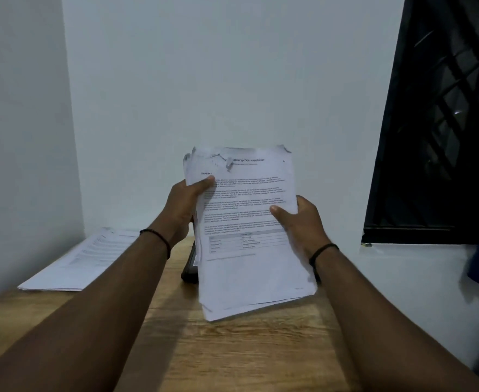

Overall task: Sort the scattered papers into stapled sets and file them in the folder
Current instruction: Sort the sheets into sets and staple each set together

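Above the wooden tabletop (232,349), the left hand (184,205) and right hand (303,222) are gripping a thick stack of printed white papers (249,227), fingers curled round its edges. Behind it a dark object (190,264), possibly the stapler, is lying; another white paper pile (79,264) is waiting farther left. No folder is showing, so filing seems ahead.

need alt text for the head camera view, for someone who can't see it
Both hands hold a stack of printed papers upright above a wooden table, the left hand gripping its left edge and the right hand its right edge. A second pile of papers lies flat at the table's left, and a dark object sits partly hidden behind the held stack.
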